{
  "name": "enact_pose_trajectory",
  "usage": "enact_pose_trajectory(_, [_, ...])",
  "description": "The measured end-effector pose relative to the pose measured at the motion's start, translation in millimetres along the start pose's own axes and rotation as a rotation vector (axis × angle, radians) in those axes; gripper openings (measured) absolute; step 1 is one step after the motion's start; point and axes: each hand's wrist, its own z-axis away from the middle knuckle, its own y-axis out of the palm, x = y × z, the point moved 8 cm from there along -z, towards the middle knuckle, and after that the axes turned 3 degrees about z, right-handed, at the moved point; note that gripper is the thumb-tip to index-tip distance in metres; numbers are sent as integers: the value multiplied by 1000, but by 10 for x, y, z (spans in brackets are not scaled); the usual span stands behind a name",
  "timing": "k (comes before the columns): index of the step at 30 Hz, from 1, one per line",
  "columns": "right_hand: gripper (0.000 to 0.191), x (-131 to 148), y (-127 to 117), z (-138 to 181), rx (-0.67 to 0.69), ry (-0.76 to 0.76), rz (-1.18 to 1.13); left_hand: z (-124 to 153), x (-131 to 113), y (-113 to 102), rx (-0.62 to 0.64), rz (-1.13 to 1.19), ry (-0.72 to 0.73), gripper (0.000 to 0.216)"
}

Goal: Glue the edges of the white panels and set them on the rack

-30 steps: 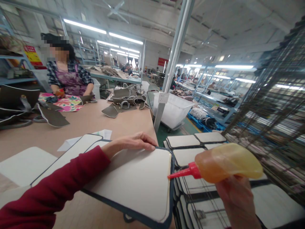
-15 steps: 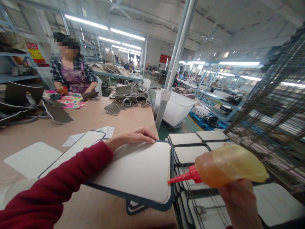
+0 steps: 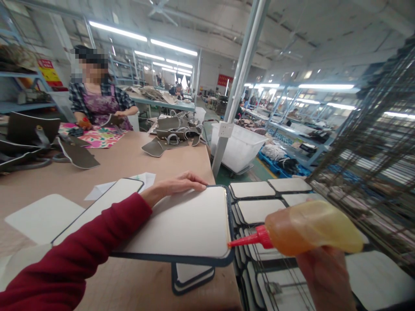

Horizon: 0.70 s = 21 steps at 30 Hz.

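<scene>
While we are gripping the glue bottle in our right hand, nozzle touching the near right edge of the panel on the counter, our flat left hand is pinning it; squeezing hard risks smearing glue.

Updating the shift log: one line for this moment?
left hand: flat on white navy-edged panel | right hand: amber red-nozzled squeeze bottle, tip at panel corner

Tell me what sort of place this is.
Most likely a bag or leather-goods factory floor. The right hand holds a glue bottle at the edge of a dark-trimmed panel, the left hand pressing it down. Cut grey pieces pile on long worktables, and finished panels fill a wire rack.
</scene>
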Motion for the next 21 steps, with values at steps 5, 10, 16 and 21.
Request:
enact_pose_trajectory(5, [47, 48, -27, -24, -28, -99, -73, -17, 96, -144, -87, 37, -45, 27])
enact_pose_trajectory(10, [37, 101, -56, 9, -51, -188, -111, -35, 111, -251, -190, 79, -25, 34])
enact_pose_trajectory(16, [39, 153, -23, 59, -122, -250, -182, -116, 175, -338, -272, 193, 24, 39])
enact_pose_trajectory(21, [34, 205, 10, 36, -212, -309, -225, -187, 266, -385, -372, 276, 47, 46])
